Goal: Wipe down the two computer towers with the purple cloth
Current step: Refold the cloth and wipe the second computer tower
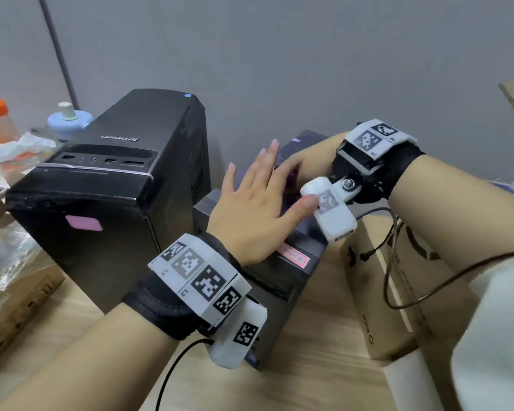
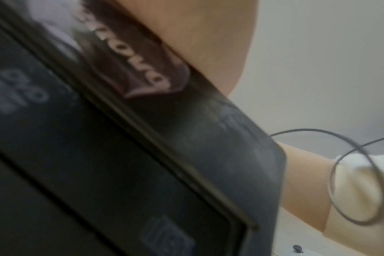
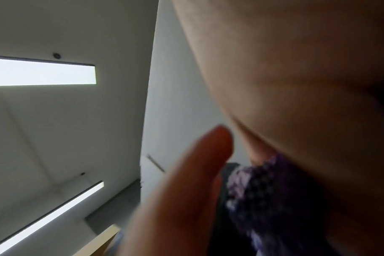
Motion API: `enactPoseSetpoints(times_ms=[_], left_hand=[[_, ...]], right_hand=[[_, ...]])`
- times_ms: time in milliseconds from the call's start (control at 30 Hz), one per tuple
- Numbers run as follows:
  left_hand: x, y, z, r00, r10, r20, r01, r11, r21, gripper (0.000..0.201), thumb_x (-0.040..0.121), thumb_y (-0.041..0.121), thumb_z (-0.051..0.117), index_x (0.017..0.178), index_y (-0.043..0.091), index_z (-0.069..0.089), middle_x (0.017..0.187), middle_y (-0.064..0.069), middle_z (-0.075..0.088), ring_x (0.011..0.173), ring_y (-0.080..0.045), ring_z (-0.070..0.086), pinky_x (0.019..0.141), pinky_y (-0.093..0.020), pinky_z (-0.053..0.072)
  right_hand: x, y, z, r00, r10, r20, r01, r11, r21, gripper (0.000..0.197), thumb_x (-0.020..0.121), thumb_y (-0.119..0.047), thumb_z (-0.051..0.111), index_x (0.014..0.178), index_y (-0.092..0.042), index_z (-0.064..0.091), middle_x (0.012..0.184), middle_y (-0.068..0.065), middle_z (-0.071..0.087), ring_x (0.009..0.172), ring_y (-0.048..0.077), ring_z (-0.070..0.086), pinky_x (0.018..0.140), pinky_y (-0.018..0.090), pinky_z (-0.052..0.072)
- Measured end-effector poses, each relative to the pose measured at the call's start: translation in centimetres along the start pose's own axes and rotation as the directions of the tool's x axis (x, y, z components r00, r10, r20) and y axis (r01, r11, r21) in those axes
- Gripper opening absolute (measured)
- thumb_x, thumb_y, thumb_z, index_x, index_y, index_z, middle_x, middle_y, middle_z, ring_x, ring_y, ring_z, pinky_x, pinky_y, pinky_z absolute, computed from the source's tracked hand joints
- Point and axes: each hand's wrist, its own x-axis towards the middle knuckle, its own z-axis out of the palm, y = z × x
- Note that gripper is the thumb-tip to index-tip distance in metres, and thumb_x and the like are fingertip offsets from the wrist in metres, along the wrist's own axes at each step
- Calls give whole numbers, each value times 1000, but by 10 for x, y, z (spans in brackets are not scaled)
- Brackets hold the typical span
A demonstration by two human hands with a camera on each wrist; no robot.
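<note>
Nearest, the left hand (image 1: 251, 209) is laid flat on top of the smaller tower (image 1: 267, 280), fingers straight and spread, nothing gripped; the tower seems to be steadied by it. Just beyond, the purple cloth (image 3: 270, 194) is bunched under the right hand (image 1: 304, 164), whose fingers are curled over it and press it to the tower's top. The tower's long axis runs away from the person, so the stroke is judged to go along it, toward or away from the body, the right hand being the nearer to the far end. Farther left, the larger tower (image 1: 125, 179) stands upright, untouched by either hand. Beyond it a blue jar (image 1: 69, 121) is seen, its contents hidden.
</note>
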Motion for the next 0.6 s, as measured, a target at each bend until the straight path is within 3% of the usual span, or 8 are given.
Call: enactPoseSetpoints(times_ms=[33, 133, 233, 333, 433, 500, 567, 600], left_hand=[[0, 0, 0, 1000, 7, 6, -7, 1000, -3, 90, 68, 76, -2, 148, 36, 7, 160, 9, -12, 147, -6, -6, 119, -47, -8], [1, 0, -1, 1000, 11, 29, -11, 1000, 8, 90, 68, 73, -6, 149, 35, -1, 159, 10, -14, 147, -5, -11, 119, -48, -10], [2, -2, -1, 998, 6, 56, -8, 999, 37, 88, 69, 71, -10, 149, 35, -6, 159, 10, -15, 146, -4, -13, 119, -48, -13], [3, -3, -2, 996, -1, 90, -6, 996, 84, 89, 68, 72, -11, 149, 35, -6, 160, 11, -12, 146, -4, -13, 118, -49, -14], [4, -2, -2, 988, -24, 155, -3, 985, 173, 92, 70, 80, -5, 149, 36, 8, 160, 12, -2, 147, -6, -9, 117, -52, -15], [6, -1, -2, 980, -42, 192, 3, 980, 199, 85, 73, 78, 1, 147, 39, 15, 160, 13, 1, 148, -8, -8, 117, -54, -13], [6, 0, -3, 976, -54, 213, 14, 983, 183, 82, 74, 75, 2, 147, 41, 14, 160, 15, 1, 148, -8, -7, 117, -54, -12], [7, 0, -3, 975, -57, 216, 19, 985, 170, 81, 74, 75, 2, 147, 41, 11, 160, 15, 0, 148, -9, -7, 118, -54, -11]], right_hand=[[-3, 2, 2, 1000, -5, 18, 6, 999, -44, 27, 89, -3, 54, 116, -8, 54, 89, -3, 54, 89, 9, 50, 56, 13, 42], [-1, 13, 4, 983, -101, 152, 112, 991, -67, 12, 88, -2, 56, 94, -11, 57, 77, -4, 58, 67, 0, 58, 55, 9, 45], [2, 28, -5, 951, -173, 255, 156, 984, 88, 5, 84, -7, 62, 89, -10, 62, 76, -2, 65, 63, 2, 60, 59, 17, 50], [26, 60, -20, 977, -133, 167, 88, 963, 256, 18, 90, 0, 51, 94, -14, 62, 80, -9, 71, 72, 2, 64, 66, 16, 53], [52, 93, -37, 999, 38, -1, -35, 932, 360, 26, 90, 0, 51, 108, -15, 63, 95, 2, 66, 84, 18, 58, 73, 28, 49], [69, 101, -46, 992, 115, -53, -84, 912, 401, 34, 91, 6, 46, 112, -16, 61, 84, 0, 67, 74, 17, 59, 67, 28, 48], [82, 97, -54, 990, 127, -67, -91, 915, 394, 34, 91, 7, 44, 103, -21, 58, 62, -11, 68, 52, 4, 60, 59, 21, 50], [83, 86, -56, 989, 135, -68, -107, 942, 317, 31, 91, 5, 46, 99, -24, 54, 58, -15, 66, 45, -3, 58, 58, 16, 48]])
